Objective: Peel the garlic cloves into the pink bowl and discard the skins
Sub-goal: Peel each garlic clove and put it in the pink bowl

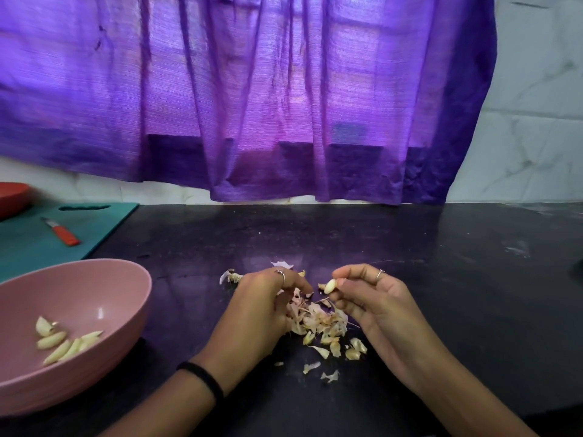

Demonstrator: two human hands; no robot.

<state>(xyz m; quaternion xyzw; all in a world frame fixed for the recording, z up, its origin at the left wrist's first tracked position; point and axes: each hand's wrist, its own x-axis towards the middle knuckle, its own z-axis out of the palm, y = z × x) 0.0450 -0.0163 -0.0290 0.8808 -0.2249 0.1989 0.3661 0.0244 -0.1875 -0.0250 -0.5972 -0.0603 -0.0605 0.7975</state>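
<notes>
Garlic clove (330, 285) pinched in right hand (372, 305), no writing legible

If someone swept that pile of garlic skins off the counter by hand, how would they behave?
The garlic skins look thin, curled and papery, so they are probably very light and would likely scatter or flutter, not slide together. Loose flakes already lie apart from the pile on the dark counter, which suggests that they drift easily. They would probably crumple under the fingers.

Peeled cloves (64, 343) lie in the pink bowl (126, 298) — papery skins (321, 323) heaped beside it.
</notes>
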